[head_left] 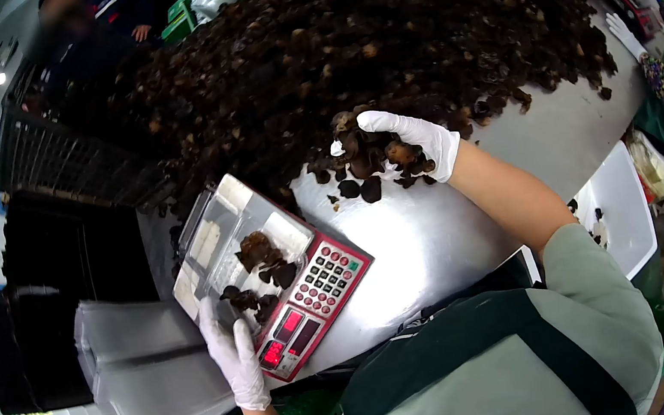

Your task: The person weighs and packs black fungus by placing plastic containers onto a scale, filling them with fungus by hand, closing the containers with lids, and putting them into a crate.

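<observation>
My right hand (417, 142), in a white glove, is closed around a clump of dark dried wood ear mushrooms (359, 155) at the near edge of a big pile (373, 27). Some loose pieces lie on the metal table under it. A red and white digital scale (333, 281) with a keypad and lit red display stands left of centre. On its pan rests a clear plastic container (225, 242) with several mushroom pieces (261, 253) in it. My left hand (236, 357), also gloved, grips the container's near left side, thumb and fingers either side of it.
Stacked clear plastic containers (149, 367) stand left of the scale, beside black crates (72, 153). A white bin (623, 205) is at my right. One person (96, 36) stands across the pile; another's gloved hand (624, 35) shows at far right. Bare metal tabletop (390, 242) lies before me.
</observation>
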